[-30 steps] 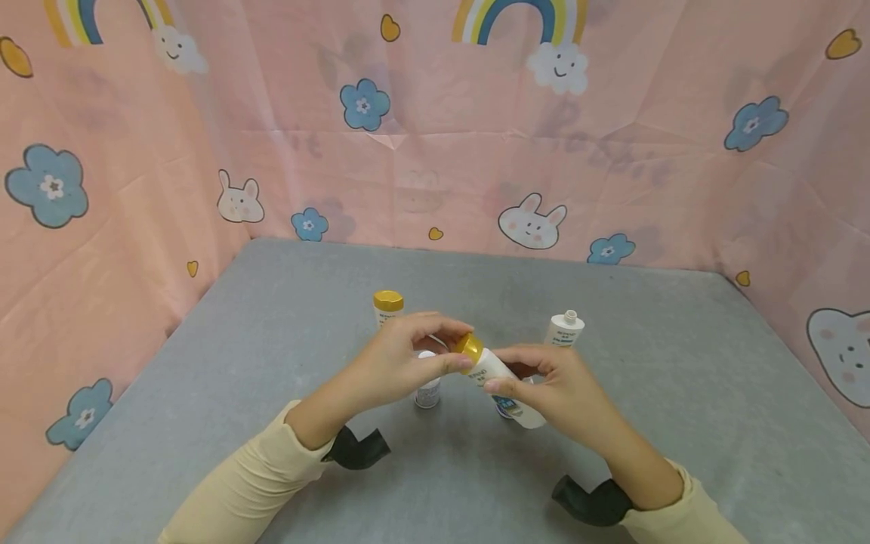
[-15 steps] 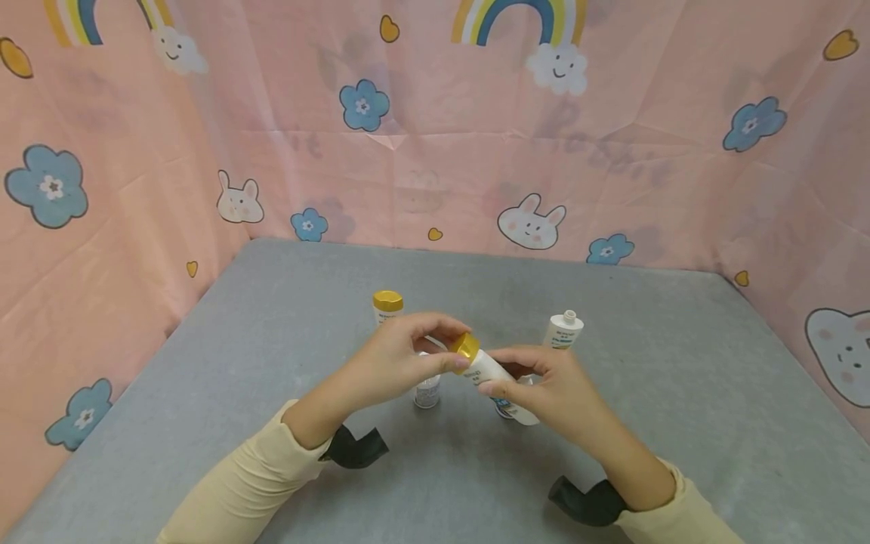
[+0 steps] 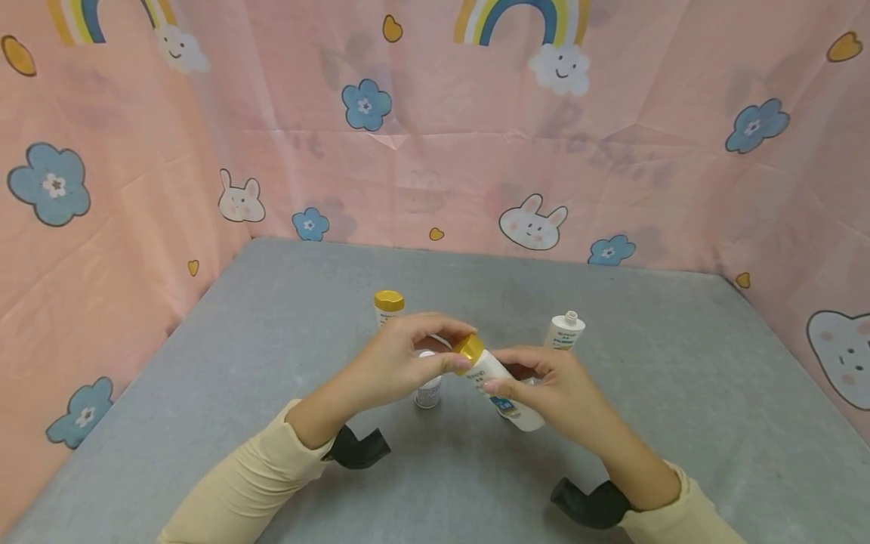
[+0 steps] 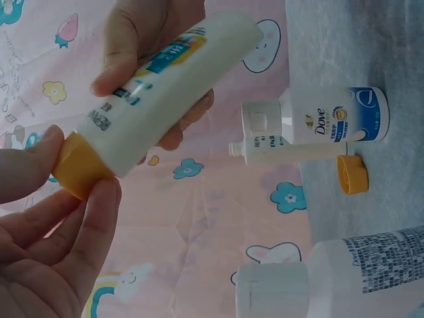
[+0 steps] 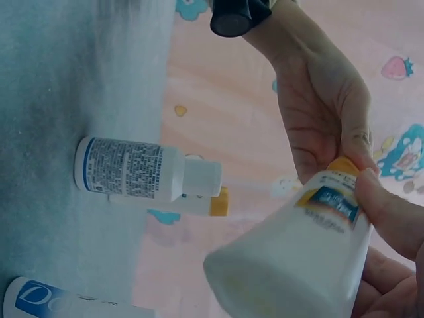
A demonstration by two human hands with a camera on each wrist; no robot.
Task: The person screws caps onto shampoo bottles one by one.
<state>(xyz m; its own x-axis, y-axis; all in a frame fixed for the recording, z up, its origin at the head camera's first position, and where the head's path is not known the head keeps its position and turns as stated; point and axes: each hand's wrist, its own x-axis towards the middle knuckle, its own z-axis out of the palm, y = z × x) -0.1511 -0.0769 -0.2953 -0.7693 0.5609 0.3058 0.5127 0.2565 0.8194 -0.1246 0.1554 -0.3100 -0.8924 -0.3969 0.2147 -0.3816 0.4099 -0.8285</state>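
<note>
Both hands share one white bottle (image 3: 501, 389), held tilted above the table. My left hand (image 3: 390, 366) pinches its gold cap (image 4: 81, 164) between thumb and fingers. Lower down, my right hand (image 3: 564, 389) grips the bottle's body, thumb on the front and fingers behind. The cap sits against the bottle's top; whether it is screwed tight I cannot tell. Behind the left hand stands a white-capped bottle (image 3: 428, 393) covered in dense print. A Dove bottle (image 4: 324, 118) with a white cap is mostly hidden behind the held bottle and right hand in the head view.
A gold-capped bottle (image 3: 389, 304) stands beyond the left hand. An uncapped white bottle (image 3: 566, 331) with a bare neck stands beyond the right hand. Near it on the grey table (image 3: 652, 363) lies a loose gold cap (image 4: 353, 174). Pink patterned cloth (image 3: 421, 166) surrounds the table.
The held bottle shifts and turns slightly, showing more of its blue label than half a second ago. Both hands keep their hold, and the standing bottles stay put.
</note>
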